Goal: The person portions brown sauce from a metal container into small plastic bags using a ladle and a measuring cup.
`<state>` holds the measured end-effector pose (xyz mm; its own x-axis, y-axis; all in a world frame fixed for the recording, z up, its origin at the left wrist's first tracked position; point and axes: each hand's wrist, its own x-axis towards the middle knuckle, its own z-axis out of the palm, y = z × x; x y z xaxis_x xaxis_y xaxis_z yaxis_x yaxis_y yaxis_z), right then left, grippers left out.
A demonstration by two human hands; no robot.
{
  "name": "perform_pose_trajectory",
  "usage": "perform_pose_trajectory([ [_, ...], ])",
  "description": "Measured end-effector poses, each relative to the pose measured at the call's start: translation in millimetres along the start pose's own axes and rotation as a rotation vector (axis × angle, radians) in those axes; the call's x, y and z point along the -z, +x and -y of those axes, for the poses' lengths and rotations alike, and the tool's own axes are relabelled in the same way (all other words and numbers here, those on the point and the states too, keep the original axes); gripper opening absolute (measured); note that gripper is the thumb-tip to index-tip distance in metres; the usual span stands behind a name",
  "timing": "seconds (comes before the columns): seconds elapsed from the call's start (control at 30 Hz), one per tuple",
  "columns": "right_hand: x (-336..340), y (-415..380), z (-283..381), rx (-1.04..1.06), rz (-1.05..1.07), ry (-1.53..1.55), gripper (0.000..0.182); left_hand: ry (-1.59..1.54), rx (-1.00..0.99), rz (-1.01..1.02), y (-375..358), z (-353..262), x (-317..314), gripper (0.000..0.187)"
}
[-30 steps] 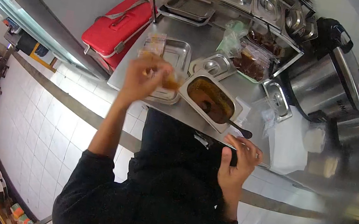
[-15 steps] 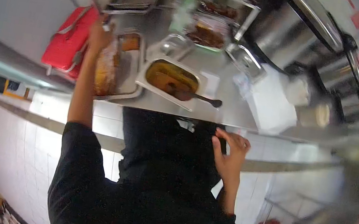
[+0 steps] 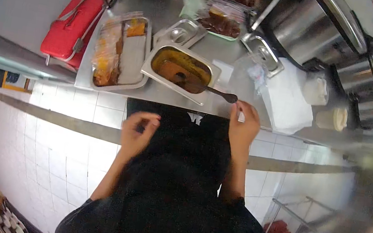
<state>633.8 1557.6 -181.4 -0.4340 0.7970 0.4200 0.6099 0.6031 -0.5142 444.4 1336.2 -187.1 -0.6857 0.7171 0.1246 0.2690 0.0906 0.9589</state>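
A steel pan of brown-yellow sauce stands near the table's front edge. In it rests a dark ladle, its handle reaching out over the right rim. My right hand is at the handle's end, thumb and fingers bent together around the tip. My left hand hovers in front of the table edge, fingers curled and apart from the thumb, holding nothing. Left of the pan lies a metal tray with plastic-wrapped orange-brown food. Behind the pan is a steel lid.
A red bag stands at the left. At the back are a tray of dark red food and a wire rack. White paper, cups and large steel pots occupy the right side.
My left hand has come back from the wrapped food tray to in front of the table. My right hand has risen to the ladle handle. The view has shifted slightly.
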Motion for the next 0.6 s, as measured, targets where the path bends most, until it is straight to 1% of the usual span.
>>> perform_pose_trajectory([
  [0.03, 7.4, -5.4, 3.3, -0.022, -0.092, 0.111, 0.018, -0.121, 0.029, 0.128, -4.7, 7.1, -4.8, 0.011],
  [0.07, 14.5, -12.2, 9.6, -0.008, -0.079, 0.120, 0.018, -0.120, 0.035, 0.108, -9.5, 8.2, -9.3, 0.011],
  [0.13, 27.1, -31.2, 25.3, -0.054, 0.030, 0.242, 0.016, -0.180, 0.195, 0.315, -9.8, -14.0, -28.3, 0.016],
  [0.17, 29.9, -41.0, 32.7, -0.041, 0.039, 0.259, 0.016, -0.280, 0.181, 0.345, -9.3, -12.4, -38.8, 0.019],
  [0.2, 32.1, -51.6, 39.9, 0.006, 0.133, 0.287, 0.015, -0.378, 0.165, 0.374, -8.1, -10.6, -48.3, 0.022],
  [0.23, 31.8, -60.1, 45.4, 0.055, 0.224, 0.317, 0.015, -0.347, 0.128, 0.432, -3.7, -14.3, -52.9, 0.022],
  [0.27, 29.1, -66.7, 49.5, 0.067, 0.229, 0.339, 0.015, -0.314, 0.093, 0.491, -0.2, -17.6, -55.7, 0.023],
  [0.33, 20.6, -75.6, 55.4, -0.055, 0.175, 0.410, 0.015, -0.302, 0.101, 0.483, -1.4, -11.5, -60.7, 0.023],
  [0.4, 14.9, -75.7, 53.5, -0.041, 0.159, 0.438, 0.016, -0.248, 0.125, 0.452, -1.6, -9.6, -60.4, 0.022],
  [0.43, 12.3, -77.0, 53.5, -0.059, 0.137, 0.445, 0.015, -0.277, 0.179, 0.442, -1.3, -15.5, -57.1, 0.021],
  [0.47, 9.8, -80.2, 54.1, -0.083, 0.119, 0.453, 0.015, -0.263, 0.191, 0.433, -1.4, -12.9, -58.3, 0.021],
  [0.5, 7.0, -84.0, 54.6, -0.064, 0.102, 0.393, 0.014, -0.255, 0.001, 0.328, -2.3, -8.9, -61.3, 0.020],
  [0.53, 7.0, -87.0, 56.6, -0.072, 0.112, 0.403, 0.014, -0.247, -0.192, 0.226, -4.5, -6.7, -61.3, 0.019],
  [0.57, 9.2, -86.4, 58.2, 0.076, 0.142, 0.334, 0.018, -0.151, -0.104, 0.247, -7.3, -5.5, -55.6, 0.019],
  [0.6, 10.4, -84.9, 58.3, 0.227, 0.169, 0.259, 0.022, -0.150, -0.102, 0.244, -10.8, -4.2, -53.2, 0.019],
])
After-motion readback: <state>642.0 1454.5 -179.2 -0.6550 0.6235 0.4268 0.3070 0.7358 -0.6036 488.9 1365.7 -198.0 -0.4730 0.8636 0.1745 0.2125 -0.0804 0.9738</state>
